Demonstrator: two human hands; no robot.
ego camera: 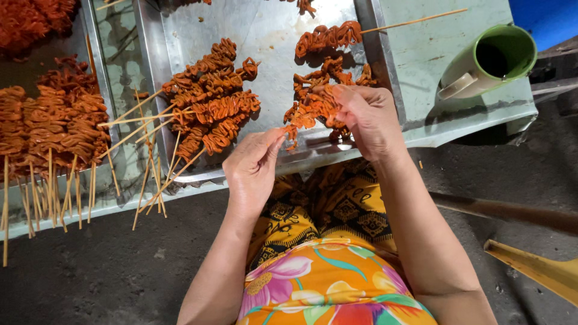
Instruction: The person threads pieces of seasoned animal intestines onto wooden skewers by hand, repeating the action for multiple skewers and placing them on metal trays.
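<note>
Head view: looking straight down on a person sitting at a low metal table, both hands working over its front edge.
Left hand: the left hand (253, 165) is pinching the near end of a thin stick, thumb and forefinger pressed together, the other fingers curling under.
Right hand: the right hand (367, 117) is gripping a bunch of orange-red marinated meat (310, 108), fingertips closing on its crinkled folds.
Meat in hand: hanging just above the front lip of the steel tray (265, 30), wet, ruffled and glossy.
Finished skewers: a fan of loaded skewers (211, 102) is lying on the tray to the left of the hands, bare bamboo ends sticking out past the rim.
Lone skewer: one more skewer (328, 37) is resting further back, its stick pointing right.
Left pile: a bigger heap of skewers (54, 129) is sitting on a second tray, well apart from the hands.
Cup: a green cup (494, 57) with a pale handle is standing on the table's right corner.
Surface: the table (433, 54) is pale, scratched painted metal.
Floor: dark, gritty ground (90, 271) is lying below the edge.
Open room: bare tray is showing between the fan and the held meat.
Lap: bright floral and yellow patterned cloth (331, 271).
</note>
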